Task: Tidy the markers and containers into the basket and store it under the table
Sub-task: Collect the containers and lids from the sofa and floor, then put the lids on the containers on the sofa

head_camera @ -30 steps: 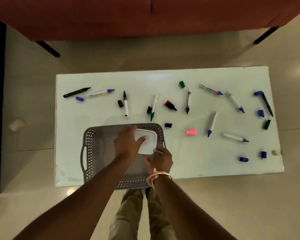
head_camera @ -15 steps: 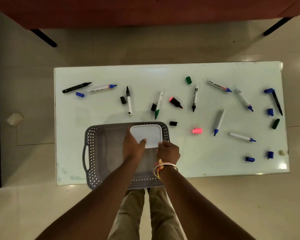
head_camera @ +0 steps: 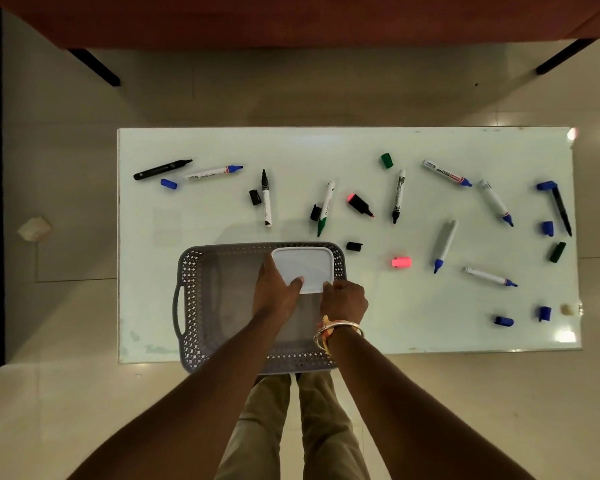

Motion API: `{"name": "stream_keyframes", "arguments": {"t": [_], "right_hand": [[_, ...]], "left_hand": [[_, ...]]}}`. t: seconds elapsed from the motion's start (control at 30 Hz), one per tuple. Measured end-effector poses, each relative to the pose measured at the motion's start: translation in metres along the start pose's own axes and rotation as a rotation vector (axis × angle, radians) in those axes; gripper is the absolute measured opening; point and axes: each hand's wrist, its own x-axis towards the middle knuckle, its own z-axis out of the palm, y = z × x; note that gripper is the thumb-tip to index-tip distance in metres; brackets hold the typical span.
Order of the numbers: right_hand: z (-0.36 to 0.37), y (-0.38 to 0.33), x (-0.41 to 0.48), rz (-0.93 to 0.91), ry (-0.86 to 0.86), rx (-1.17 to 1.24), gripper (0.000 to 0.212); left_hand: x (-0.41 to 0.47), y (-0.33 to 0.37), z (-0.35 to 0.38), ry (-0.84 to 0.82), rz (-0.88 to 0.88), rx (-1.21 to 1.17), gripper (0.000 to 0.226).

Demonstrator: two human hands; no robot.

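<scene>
A grey perforated basket sits at the near edge of the white table. Over its far right corner I hold a white lidded container with both hands. My left hand grips its left side, thumb on the lid. My right hand grips its near right corner. Several uncapped markers lie scattered on the table, among them a black marker, a green-tipped marker and a blue-tipped marker. Loose caps lie around them, such as a glowing pink cap.
A red sofa on dark legs stands beyond the table. A pink highlighter and a black cap lie just beyond the basket's right end. Small pale scraps rest on the floor at the left. My legs show below the table edge.
The white container has shifted toward the basket's far right corner, with both hands following it. The camera view has drifted, so the table sits a little lower in the frame.
</scene>
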Motion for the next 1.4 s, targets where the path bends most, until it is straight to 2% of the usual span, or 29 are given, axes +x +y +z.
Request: {"name": "stream_keyframes", "arguments": {"t": [0.3,0.4,0.57,0.83,0.9,1.0,1.2,1.3,1.4], "right_hand": [[-0.018,-0.003,0.004,-0.203,-0.181,-0.332,0.028],[-0.043,-0.008,-0.002,-0.293,-0.217,-0.342,0.021],[-0.08,-0.025,-0.031,-0.45,-0.296,-0.399,0.026],[-0.102,-0.082,-0.128,-0.845,-0.369,-0.564,0.044],[-0.102,-0.099,-0.154,-0.942,-0.353,-0.609,0.05],[-0.091,-0.124,-0.188,-1.072,-0.362,-0.641,0.055],[-0.041,-0.163,-0.272,-1.3,-0.258,-0.719,0.057],[0.001,-0.181,-0.316,-1.292,-0.19,-0.72,0.056],[0.053,-0.194,-0.359,-1.214,-0.176,-0.651,0.057]], "left_hand": [[-0.005,-0.001,-0.026,-0.064,0.018,0.056,0.071],[-0.019,0.001,-0.045,-0.094,0.01,0.112,0.077],[-0.057,0.02,-0.082,-0.134,0.046,0.177,0.083],[-0.137,0.069,-0.157,-0.023,0.199,0.172,0.078],[-0.156,0.071,-0.182,0.061,0.233,0.166,0.078],[-0.18,0.062,-0.22,0.135,0.278,0.151,0.076],[-0.182,0.013,-0.325,0.256,0.346,0.372,0.065],[-0.168,-0.015,-0.385,0.328,0.359,0.406,0.061],[-0.153,-0.048,-0.441,0.308,0.38,0.418,0.063]]}}
